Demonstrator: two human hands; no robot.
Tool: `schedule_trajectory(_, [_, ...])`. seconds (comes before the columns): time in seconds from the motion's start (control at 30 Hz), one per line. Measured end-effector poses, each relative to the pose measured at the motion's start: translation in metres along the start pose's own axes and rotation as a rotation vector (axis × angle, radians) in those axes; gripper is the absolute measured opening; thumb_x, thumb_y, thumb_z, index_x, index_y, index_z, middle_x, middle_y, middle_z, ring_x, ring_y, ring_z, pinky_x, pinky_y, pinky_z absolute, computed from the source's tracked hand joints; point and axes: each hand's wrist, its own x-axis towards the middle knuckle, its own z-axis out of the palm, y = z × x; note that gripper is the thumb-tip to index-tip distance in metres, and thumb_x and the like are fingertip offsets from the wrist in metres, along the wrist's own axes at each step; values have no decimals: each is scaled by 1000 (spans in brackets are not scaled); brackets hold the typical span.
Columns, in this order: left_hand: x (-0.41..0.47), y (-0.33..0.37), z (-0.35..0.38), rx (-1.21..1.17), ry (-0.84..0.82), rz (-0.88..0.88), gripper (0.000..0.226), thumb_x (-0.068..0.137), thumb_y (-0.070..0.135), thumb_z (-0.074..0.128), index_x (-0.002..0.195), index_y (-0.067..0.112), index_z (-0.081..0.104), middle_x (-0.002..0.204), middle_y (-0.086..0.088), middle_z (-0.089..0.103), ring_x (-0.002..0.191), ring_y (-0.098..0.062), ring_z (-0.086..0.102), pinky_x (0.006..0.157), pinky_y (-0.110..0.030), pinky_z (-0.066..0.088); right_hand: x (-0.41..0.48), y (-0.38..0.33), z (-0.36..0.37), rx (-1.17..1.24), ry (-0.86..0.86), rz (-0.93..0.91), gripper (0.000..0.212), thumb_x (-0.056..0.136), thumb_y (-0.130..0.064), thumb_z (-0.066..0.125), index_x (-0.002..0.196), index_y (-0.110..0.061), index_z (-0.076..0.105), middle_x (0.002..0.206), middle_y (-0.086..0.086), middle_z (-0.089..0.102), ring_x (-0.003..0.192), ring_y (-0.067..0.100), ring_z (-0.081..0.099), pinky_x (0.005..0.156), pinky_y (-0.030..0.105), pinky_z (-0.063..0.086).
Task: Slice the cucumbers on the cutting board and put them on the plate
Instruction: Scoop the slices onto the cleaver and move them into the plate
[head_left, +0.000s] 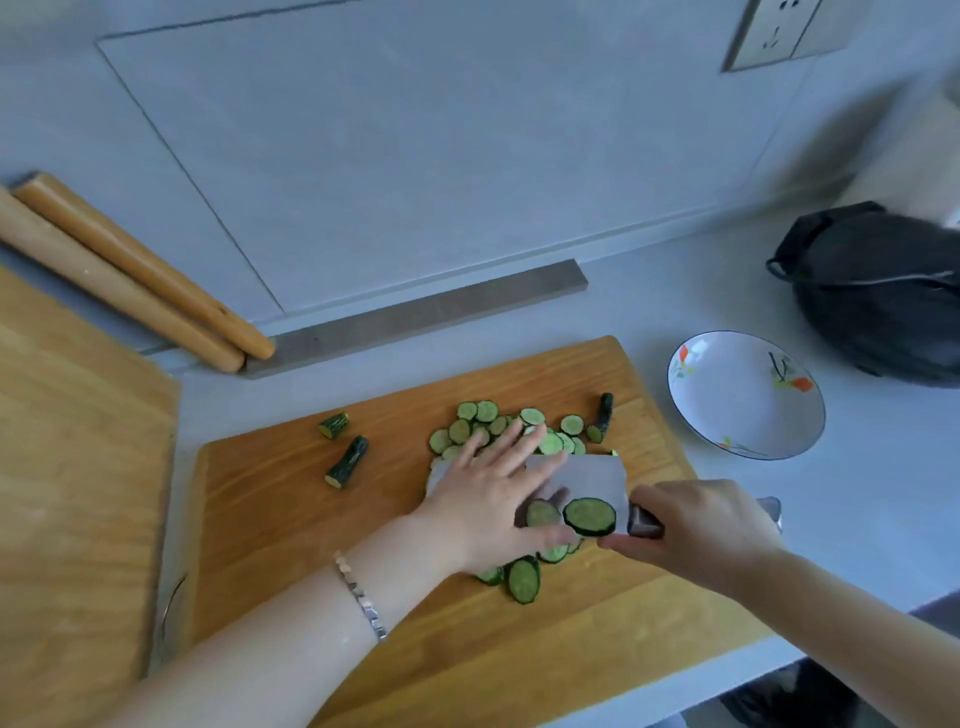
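Okay, thin round green cucumber slices (488, 426) piled mid wooden rectangular cutting board (311, 499), a couple sitting on my broad steel cleaver (597, 475) lying flat. My left hand (488, 493) presses on pile and blade, fingers straight and spread wide, gripping nothing. My right hand (711, 525) is curled tight round the cleaver's handle. White flower-painted round plate (743, 415) on the counter, near the board's right edge.

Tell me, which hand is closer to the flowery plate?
Right. The right hand, gripping the knife, is just in front of the plate, toward its left. The left hand lies farther left, flat over the cucumber slices.
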Motion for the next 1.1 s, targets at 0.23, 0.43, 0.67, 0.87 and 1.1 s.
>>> schedule_trajectory(0.23, [99,62,-2,11,-6,177,102,51,88,-18,142,44,-8,152,7,-21,137,-12,-24,110,-45,-16,-9,87,-2,29,262,-32,60,88,-72,20,56,-20,24,36,-4,38,28,17,38,41,16,3])
schedule_trajectory(0.43, [196,130,-12,-123,16,76,57,89,66,25,140,52,3,152,6,-23,135,-18,-30,107,-55,-15,-11,189,-7,-18,211,-51,57,82,-70,31,55,-21,26,37,-6,39,29,19,42,41,18,16])
schedule_trajectory(0.67, [289,153,-5,-261,-76,-120,46,95,56,20,139,54,7,152,8,-20,136,-15,-27,109,-53,-13,-23,267,4,-66,93,-58,55,73,-71,36,49,-21,33,44,-12,22,30,15,37,38,18,14])
schedule_trajectory(0.87, [322,138,0,-87,-91,-207,49,100,38,23,144,43,3,154,3,-17,139,-17,-20,109,-52,-9,-44,305,11,19,142,-58,75,89,-71,17,46,-17,48,38,-6,40,32,17,36,38,20,22])
schedule_trajectory(1.1, [270,124,-47,-354,560,-289,19,90,13,51,102,11,66,104,-7,65,96,-25,58,85,-29,41,-37,283,-1,166,-156,332,53,81,-68,46,63,-18,43,50,-4,41,48,15,40,45,23,26])
